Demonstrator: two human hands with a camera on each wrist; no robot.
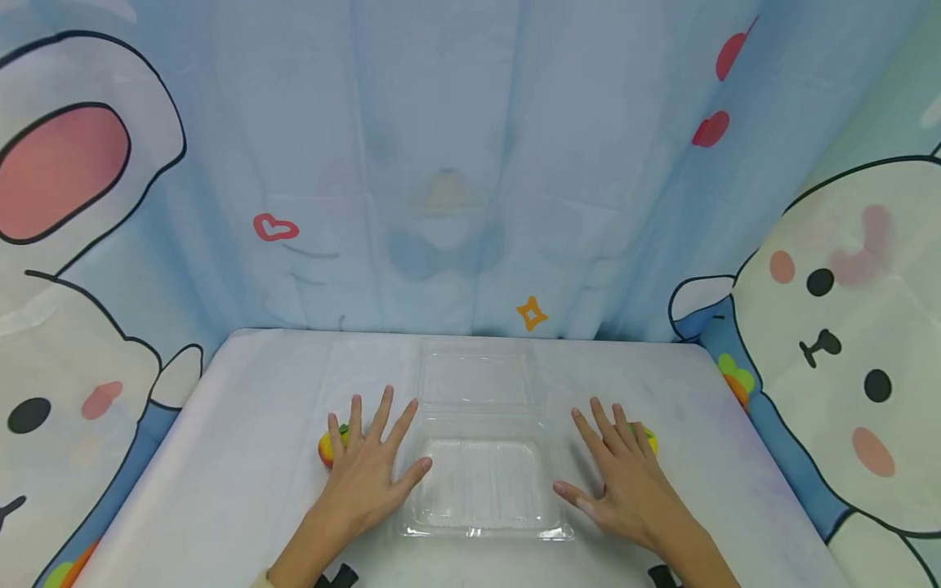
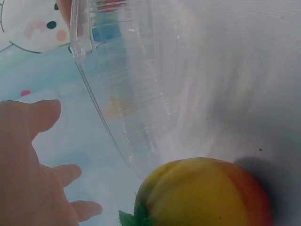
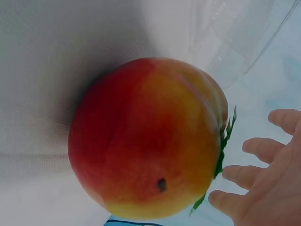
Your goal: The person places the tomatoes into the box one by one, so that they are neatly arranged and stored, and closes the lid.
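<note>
Head view: left hand (image 1: 367,482) and right hand (image 1: 632,482) both splayed, fingers wide, neither gripping anything. Clear plastic container (image 1: 481,482) lies unfolded on the white table (image 1: 220,465) between them, lid half to the far side; centred probably so either hand reaches it equally. Yellow-red left fruit (image 1: 325,451) and right fruit (image 1: 650,441), one per side, presumably for symmetric reach; fingers partly mask both.

Left wrist view: left fruit near, lower part cut off by the frame; container walls blend into the background, outline hard to trace. Fingers extended, empty.

Right wrist view: right fruit fills the middle, dark spot (image 3: 162,184) of unclear nature; hand cropped at right, fingers spread; fingertip contact with the leaves (image 3: 220,157) cannot be told
</note>
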